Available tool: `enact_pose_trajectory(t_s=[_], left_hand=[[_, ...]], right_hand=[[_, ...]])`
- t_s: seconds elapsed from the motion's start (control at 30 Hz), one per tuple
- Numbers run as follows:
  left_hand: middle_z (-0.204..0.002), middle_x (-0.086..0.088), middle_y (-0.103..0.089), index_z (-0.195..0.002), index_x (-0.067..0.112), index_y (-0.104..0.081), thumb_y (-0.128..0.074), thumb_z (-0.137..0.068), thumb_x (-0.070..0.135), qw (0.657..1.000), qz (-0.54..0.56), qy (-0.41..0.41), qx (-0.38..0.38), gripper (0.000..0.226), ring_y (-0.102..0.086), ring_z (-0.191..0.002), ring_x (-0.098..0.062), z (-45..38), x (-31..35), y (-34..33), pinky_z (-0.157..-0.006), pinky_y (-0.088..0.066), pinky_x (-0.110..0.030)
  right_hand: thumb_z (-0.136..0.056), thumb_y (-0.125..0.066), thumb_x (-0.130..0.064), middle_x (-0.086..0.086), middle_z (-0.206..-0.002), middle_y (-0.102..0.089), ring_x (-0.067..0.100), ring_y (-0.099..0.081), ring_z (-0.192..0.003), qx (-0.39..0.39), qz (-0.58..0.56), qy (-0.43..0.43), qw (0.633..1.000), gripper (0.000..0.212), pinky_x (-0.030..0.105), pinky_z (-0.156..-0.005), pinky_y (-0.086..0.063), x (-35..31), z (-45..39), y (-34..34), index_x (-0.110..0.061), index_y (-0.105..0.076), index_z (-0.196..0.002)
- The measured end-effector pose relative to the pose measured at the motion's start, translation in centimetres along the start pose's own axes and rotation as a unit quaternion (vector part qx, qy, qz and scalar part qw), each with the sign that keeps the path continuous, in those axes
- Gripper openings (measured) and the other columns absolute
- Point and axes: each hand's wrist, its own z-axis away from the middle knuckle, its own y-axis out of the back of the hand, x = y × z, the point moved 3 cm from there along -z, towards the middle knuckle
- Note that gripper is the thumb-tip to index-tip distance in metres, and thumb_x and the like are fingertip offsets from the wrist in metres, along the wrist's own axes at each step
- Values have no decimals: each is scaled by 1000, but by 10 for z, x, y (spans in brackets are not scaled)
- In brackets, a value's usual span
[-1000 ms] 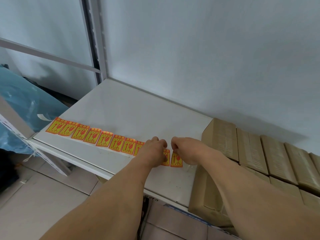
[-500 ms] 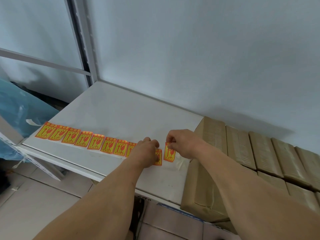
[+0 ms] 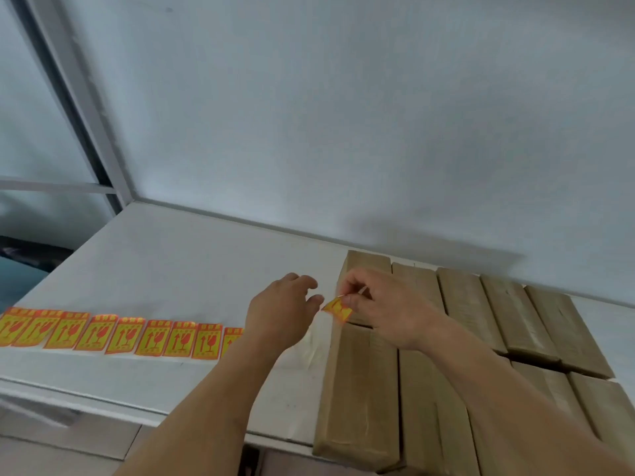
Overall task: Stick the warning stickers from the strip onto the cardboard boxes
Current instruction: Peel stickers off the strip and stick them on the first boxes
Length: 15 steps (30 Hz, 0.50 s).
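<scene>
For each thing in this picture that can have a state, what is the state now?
peeled sticker: off the strip, pinched in right hand, above the boxes.
sticker strip: flat on the shelf, stickers on it.
left hand: open, holding nothing.
cardboard boxes: closed, in rows, no sticker visible.

The sticker strip (image 3: 113,334) is showing yellow labels edged in orange-red, each printed with red arrows and a glass symbol, on a pale backing. Right of the strip, one peeled sticker (image 3: 337,308) is showing the same yellow and red. Further right of the strip, the cardboard boxes (image 3: 457,338) are appearing plain brown with glossy tape bands. Under the strip, the shelf (image 3: 178,262) is looking white
</scene>
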Motion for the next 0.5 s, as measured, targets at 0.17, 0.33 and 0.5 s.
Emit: enact_pose_trajectory(t_s=[0.17,0.33,0.5], left_hand=[[-117,15,-58,-122,31,-59,-42,-96,52,997,47,-67,13,37,-54,-105,-5,-14,35,-12,-83,-48,-30],[-125,15,-55,-128,32,-53,-44,-91,60,997,58,-40,11,47,-54,-108,-6,-21,40,-20,-87,-49,-30],[-125,15,-54,-134,33,-46,-52,-86,61,998,64,-15,-20,56,-53,-107,-5,-21,43,-28,-85,-45,-26]], right_hand=[[-94,-59,-24,-14,-88,-64,2,-57,-83,38,-37,-12,999,12,22,-72,-42,31,0,41,-34,-60,-87],[-95,-58,-18,-7,-93,-66,12,-61,-90,69,-67,-31,995,14,22,-77,-46,61,-26,60,-30,-62,-90],[-96,-56,-16,-7,-91,-64,10,-58,-86,54,-64,-43,996,12,21,-73,-43,77,-56,53,-27,-60,-93]])
